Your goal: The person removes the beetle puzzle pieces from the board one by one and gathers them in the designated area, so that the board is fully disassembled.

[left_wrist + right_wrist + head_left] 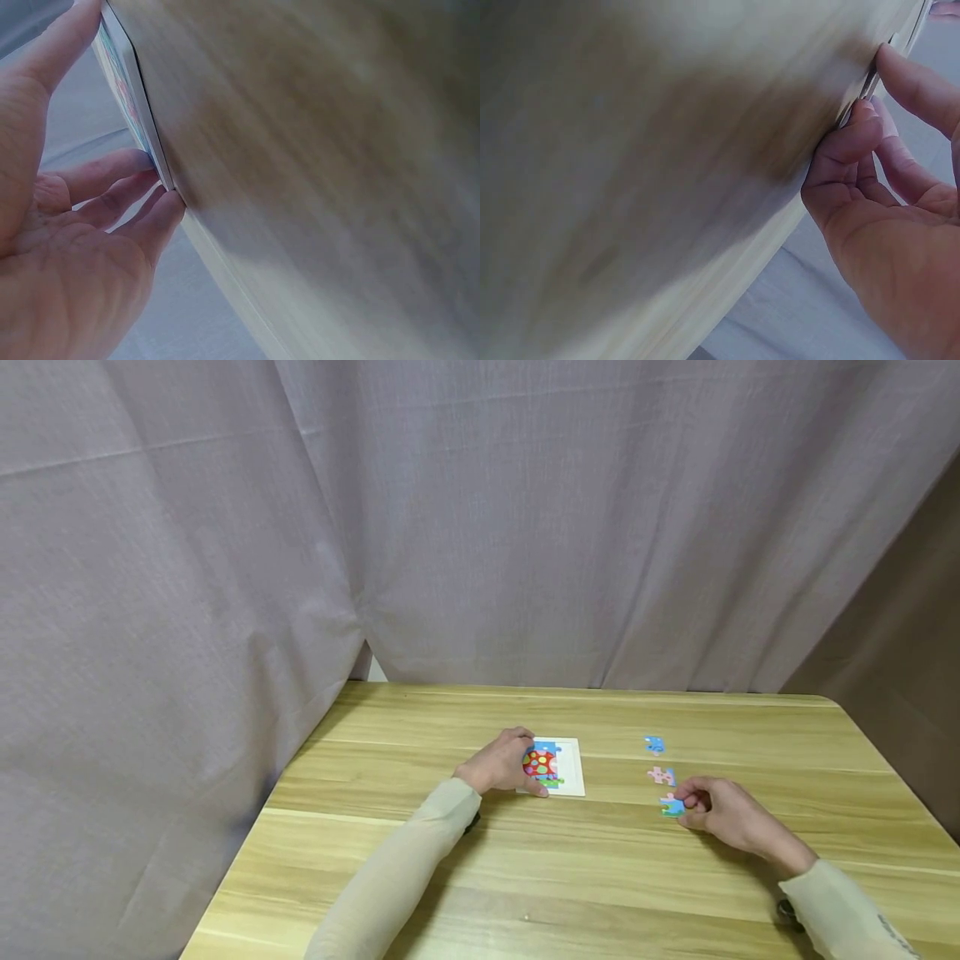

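Note:
A white-framed jigsaw board (572, 768) lies flat on the table, its left part filled with pieces showing a red shape with coloured spots. My left hand (501, 762) holds the board at its left side, thumb at the near edge and fingers farther back. The left wrist view shows fingertips against the rim of the board (142, 90). Over to the right, my right hand (731, 814) pinches a blue, pink and green puzzle piece (672, 807) at its right edge. In the right wrist view, the fingers hide most of this piece.
Two loose pieces lie beyond the right hand: a pink and blue one (662, 776) and, farther back, a blue one (655, 744). The wooden table (480, 893) ends at a grey curtain (495, 527) behind and to the left.

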Action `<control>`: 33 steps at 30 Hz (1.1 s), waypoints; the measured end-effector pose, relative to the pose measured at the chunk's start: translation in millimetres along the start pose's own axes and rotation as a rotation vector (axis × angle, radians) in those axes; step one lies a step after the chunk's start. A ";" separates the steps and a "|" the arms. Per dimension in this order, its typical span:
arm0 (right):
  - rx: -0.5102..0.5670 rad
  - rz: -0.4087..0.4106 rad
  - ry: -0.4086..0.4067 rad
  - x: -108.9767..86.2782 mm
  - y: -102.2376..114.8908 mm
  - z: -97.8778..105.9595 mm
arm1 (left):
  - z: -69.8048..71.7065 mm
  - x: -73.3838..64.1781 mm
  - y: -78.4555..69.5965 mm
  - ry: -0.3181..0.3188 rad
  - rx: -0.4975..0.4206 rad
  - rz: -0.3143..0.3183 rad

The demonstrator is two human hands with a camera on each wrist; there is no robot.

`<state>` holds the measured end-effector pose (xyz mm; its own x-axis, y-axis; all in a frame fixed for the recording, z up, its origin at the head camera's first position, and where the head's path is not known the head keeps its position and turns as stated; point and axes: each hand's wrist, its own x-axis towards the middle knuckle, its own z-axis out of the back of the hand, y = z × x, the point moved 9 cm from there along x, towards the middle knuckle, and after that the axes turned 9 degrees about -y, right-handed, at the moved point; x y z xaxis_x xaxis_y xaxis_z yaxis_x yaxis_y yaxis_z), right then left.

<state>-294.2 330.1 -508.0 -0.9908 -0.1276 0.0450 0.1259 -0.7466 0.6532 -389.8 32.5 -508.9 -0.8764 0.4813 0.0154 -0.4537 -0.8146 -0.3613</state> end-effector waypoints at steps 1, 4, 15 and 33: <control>0.000 -0.002 0.002 0.2 -0.5 -0.1 | 0.1 0.2 -0.1 -0.001 0.003 -0.003; 0.001 -0.008 0.003 0.7 -1.6 0.2 | -0.1 0.2 0.0 -0.001 0.005 -0.002; 0.017 -0.027 0.007 1.1 -3.7 0.0 | -0.2 0.0 0.3 0.005 -0.005 0.013; -0.048 -0.025 -0.036 3.1 4.2 4.7 | -0.6 0.4 0.6 0.004 0.000 0.008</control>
<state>-296.9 329.6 -501.6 -0.9947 -0.0853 0.0571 0.1023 -0.7800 0.6174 -390.3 32.3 -509.6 -0.8796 0.4757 0.0088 -0.4463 -0.8185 -0.3617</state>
